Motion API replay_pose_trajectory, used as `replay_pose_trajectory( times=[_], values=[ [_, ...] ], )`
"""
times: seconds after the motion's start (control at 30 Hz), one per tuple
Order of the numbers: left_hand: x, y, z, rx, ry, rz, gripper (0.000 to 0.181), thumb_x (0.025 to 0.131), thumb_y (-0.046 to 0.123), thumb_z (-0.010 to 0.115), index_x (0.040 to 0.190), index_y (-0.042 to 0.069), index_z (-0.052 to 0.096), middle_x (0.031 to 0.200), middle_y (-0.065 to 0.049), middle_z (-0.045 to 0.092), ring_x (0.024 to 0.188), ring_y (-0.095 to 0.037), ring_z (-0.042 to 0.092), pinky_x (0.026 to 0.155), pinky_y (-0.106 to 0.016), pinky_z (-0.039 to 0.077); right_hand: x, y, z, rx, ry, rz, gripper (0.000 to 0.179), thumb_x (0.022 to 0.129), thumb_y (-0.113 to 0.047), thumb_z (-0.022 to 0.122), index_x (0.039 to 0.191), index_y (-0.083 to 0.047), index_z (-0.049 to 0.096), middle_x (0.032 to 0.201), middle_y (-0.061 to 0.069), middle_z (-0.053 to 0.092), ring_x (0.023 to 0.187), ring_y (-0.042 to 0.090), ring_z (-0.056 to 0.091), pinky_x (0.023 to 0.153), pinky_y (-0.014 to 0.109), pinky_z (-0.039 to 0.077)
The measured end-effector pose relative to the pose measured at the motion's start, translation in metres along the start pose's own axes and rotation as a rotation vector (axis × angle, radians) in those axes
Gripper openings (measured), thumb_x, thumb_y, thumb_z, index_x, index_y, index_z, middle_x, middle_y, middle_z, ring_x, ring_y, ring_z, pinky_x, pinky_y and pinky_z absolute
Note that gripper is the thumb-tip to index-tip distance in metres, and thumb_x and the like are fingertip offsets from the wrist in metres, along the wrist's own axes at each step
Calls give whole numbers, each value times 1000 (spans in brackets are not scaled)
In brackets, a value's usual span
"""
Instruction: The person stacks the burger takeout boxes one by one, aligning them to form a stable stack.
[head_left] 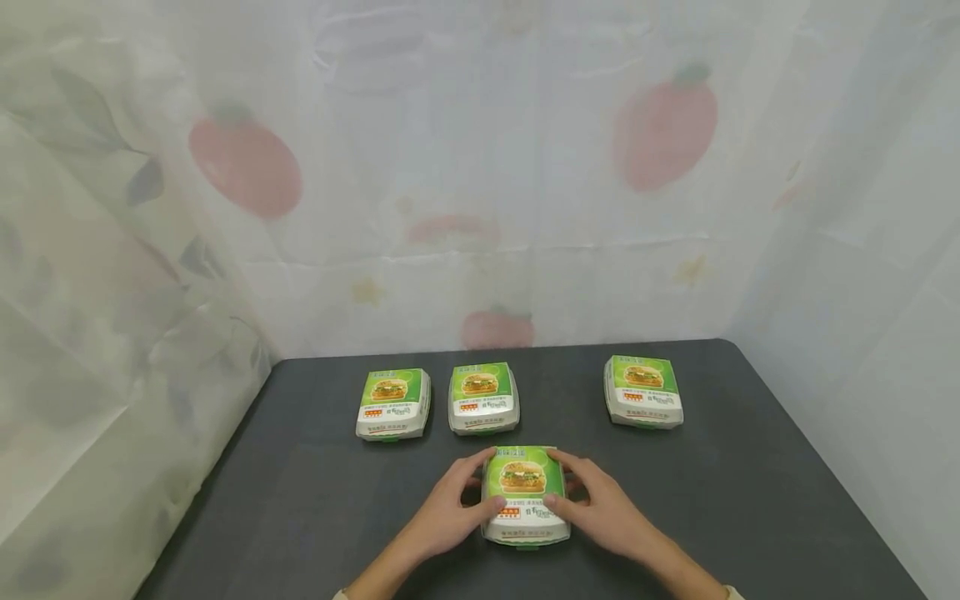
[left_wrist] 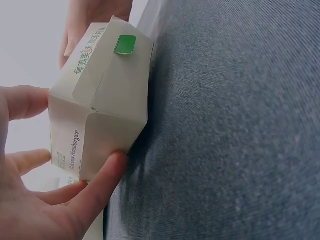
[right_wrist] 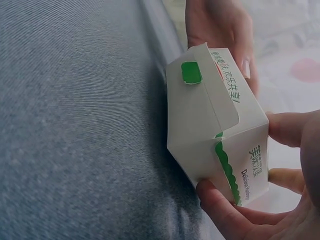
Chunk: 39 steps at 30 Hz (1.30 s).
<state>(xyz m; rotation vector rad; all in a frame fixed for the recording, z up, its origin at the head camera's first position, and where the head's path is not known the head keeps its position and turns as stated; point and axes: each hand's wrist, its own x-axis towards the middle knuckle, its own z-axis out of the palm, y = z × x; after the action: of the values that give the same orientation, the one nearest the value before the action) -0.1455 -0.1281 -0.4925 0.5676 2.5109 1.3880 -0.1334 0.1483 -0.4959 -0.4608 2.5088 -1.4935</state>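
Observation:
A green and white burger box (head_left: 522, 479) with a burger picture on its lid sits near the front middle of the dark table. My left hand (head_left: 452, 510) grips its left side, thumb on the lid's front part and fingers along the side. From the opposite side my right hand (head_left: 609, 510) holds it the same way. In the left wrist view the closed carton (left_wrist: 120, 85) shows a green tab on its front, and fingertips press its side. The right wrist view shows the box (right_wrist: 200, 115) low against the table surface, its lid shut.
Behind the held box stand three matching burger boxes: one at left (head_left: 393, 404), one near the middle (head_left: 483, 398) and one at right (head_left: 643, 392). Pale printed curtains (head_left: 480, 167) hang around the back and sides of the dark table (head_left: 300, 500).

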Motion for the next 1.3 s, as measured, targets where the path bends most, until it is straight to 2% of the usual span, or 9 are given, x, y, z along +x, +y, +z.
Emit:
replay_pose_trajectory(
  times=[0.13,0.33,0.53,0.73,1.0,1.3],
  values=[
    [0,-2,2,8,-23,2,69,99,48,65,157,21,40,138,-12,49,116,-31,59,90,-48,48,-1,1,1,1,-3,3,68,97,-43,70,153,-13,45,130,12,54,104,22,59,76,29,54],
    [0,-4,6,-20,-39,-46,78,94,51,70,159,25,35,146,-13,45,120,-33,56,86,-47,49,-1,0,-1,-15,-22,0,68,98,-43,68,154,-13,44,129,11,54,106,22,60,76,28,54],
    [0,-4,10,-37,-32,-67,79,92,52,71,158,28,36,148,-11,44,121,-31,55,86,-47,49,-5,0,-11,-15,-28,23,65,99,-42,67,154,-16,44,131,12,55,112,25,60,83,34,55],
    [0,-4,12,-44,-21,-63,78,92,51,72,157,28,37,147,-11,45,121,-32,54,86,-49,48,-10,1,-22,-40,18,55,63,100,-42,66,154,-17,45,136,15,54,119,29,58,92,43,53],
    [0,-1,8,-32,-28,-52,78,91,49,74,157,29,37,142,-11,48,118,-31,55,79,-44,49,-9,-6,-43,-133,68,13,62,99,-44,66,152,-17,47,136,14,57,121,34,58,96,50,50],
    [-2,-1,7,-31,-26,-46,78,91,47,75,157,28,37,143,-13,47,117,-32,56,77,-43,49,-6,-12,-68,-256,238,-75,63,98,-44,68,149,-11,51,136,15,59,119,37,60,96,53,50]
  ],
)
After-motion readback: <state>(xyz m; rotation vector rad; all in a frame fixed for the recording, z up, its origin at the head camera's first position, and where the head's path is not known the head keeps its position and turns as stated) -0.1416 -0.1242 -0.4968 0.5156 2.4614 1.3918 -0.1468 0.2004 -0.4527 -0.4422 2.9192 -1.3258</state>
